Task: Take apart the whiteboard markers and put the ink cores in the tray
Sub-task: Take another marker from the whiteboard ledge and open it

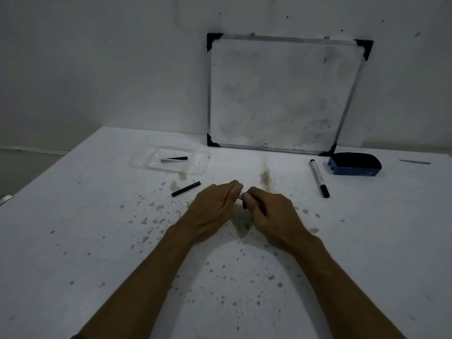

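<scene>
Best done with a straight, steady pull along the barrel — no twisting, no bending. Left hand and right hand both pinching the marker between them, grip pressed tight at near centre of the bench. Tray far left, one dark tapered piece inside — black stick lying loose between tray and hands.

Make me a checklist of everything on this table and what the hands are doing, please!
Surface: white table, speckled and stained.
Job's things: clear tray holds one dark tapered piece; black stick lies in front of the tray; whole marker lies at right.
Clutter: blue eraser; whiteboard leaning on the wall.
Hands: left hand and right hand meet, gripping a small dark marker part, mostly hidden.
Cables: nothing seen.
Surroundings: spotted white wall.
</scene>
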A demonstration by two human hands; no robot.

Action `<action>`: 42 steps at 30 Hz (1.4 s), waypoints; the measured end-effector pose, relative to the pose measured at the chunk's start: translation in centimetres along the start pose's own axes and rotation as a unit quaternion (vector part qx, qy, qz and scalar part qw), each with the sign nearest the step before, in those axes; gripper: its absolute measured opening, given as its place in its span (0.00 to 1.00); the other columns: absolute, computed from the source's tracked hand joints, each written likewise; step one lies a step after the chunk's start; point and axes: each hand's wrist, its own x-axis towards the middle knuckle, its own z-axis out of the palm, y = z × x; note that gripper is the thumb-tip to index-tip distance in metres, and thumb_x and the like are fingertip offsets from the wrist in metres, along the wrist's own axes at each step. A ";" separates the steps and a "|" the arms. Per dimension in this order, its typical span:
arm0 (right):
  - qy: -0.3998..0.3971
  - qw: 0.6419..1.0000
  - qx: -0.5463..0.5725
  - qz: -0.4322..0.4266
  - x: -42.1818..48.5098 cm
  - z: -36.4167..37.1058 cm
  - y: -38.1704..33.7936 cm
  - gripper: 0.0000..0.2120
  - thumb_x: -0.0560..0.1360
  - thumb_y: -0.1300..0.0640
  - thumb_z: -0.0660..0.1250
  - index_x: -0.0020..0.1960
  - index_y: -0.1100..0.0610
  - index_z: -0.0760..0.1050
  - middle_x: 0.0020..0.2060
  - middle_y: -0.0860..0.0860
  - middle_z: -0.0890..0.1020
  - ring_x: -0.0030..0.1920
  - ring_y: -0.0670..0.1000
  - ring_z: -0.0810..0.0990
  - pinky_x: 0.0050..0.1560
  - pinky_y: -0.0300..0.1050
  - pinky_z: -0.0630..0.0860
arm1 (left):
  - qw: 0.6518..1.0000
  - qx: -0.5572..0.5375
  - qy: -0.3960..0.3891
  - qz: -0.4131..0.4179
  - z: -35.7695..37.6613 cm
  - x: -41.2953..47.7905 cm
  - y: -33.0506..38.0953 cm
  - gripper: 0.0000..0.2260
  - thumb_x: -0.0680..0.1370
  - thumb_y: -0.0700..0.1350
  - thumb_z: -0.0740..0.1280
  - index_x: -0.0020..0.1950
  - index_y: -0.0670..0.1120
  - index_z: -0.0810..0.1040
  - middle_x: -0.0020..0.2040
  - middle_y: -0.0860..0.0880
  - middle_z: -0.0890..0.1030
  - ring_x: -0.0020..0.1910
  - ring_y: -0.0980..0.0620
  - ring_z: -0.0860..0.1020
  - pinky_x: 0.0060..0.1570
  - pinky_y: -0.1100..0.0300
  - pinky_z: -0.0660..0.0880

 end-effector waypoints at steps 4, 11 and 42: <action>0.058 0.991 -0.107 -0.047 -0.1 -0.3 0.7 0.18 0.83 0.40 0.58 0.51 0.49 0.82 0.35 0.44 0.84 0.29 0.44 0.78 0.32 0.39 0.75 | 0.988 -0.073 -0.018 -0.132 0.6 0.6 0.8 0.24 0.86 0.63 0.50 0.34 0.58 0.71 0.30 0.55 0.74 0.31 0.58 0.72 0.37 0.61 0.67; -0.065 0.992 0.063 0.086 0.4 -0.6 0.0 0.20 0.85 0.43 0.53 0.42 0.46 0.78 0.31 0.45 0.80 0.31 0.46 0.78 0.38 0.46 0.76 | 0.998 -0.045 -0.038 -0.037 0.5 -0.7 0.4 0.16 0.86 0.64 0.46 0.45 0.62 0.67 0.30 0.52 0.72 0.28 0.56 0.72 0.29 0.64 0.68; 0.054 0.986 -0.153 -0.027 -0.6 -0.1 0.3 0.20 0.85 0.48 0.51 0.46 0.54 0.78 0.27 0.50 0.78 0.24 0.52 0.73 0.28 0.43 0.67 | 0.953 -0.218 -0.067 -0.199 0.9 0.4 1.4 0.26 0.83 0.65 0.56 0.34 0.50 0.74 0.25 0.57 0.69 0.25 0.60 0.65 0.34 0.59 0.65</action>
